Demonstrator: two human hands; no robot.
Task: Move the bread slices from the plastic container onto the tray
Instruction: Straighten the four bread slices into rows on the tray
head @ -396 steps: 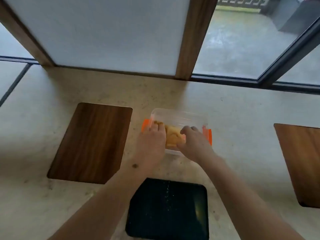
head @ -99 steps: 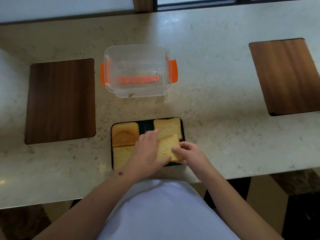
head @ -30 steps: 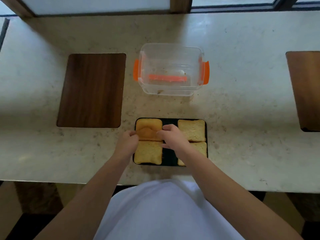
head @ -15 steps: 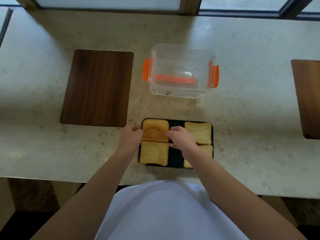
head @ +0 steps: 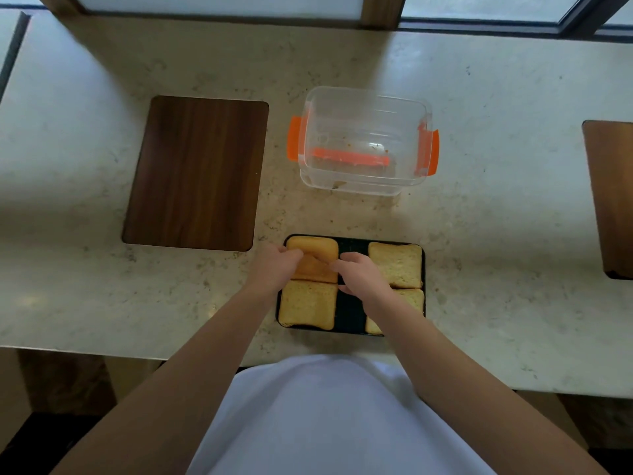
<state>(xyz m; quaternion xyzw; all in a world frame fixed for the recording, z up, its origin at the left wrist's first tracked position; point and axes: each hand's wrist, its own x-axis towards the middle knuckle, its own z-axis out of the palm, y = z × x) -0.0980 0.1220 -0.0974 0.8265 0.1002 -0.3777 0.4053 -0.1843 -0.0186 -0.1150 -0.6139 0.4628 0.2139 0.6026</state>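
Note:
The black tray (head: 350,317) lies at the near edge of the counter with several toasted bread slices on it. The back-left slice (head: 317,249) sits between my hands. My left hand (head: 274,270) curls over its left edge and my right hand (head: 363,277) presses its right edge. A front-left slice (head: 306,308) and a back-right slice (head: 395,264) lie flat. My right wrist partly hides the front-right slice (head: 414,298). Behind the tray, the clear plastic container (head: 364,97) with orange clips holds only crumbs.
A dark wooden board (head: 195,173) is set into the counter at the left, and another (head: 613,197) at the right edge. A window frame runs along the back. The counter's front edge is just below the tray.
The slices have gone from the container to the tray. Over the last second both hands have stayed at the back-left slice, fingers closing slightly on its edges.

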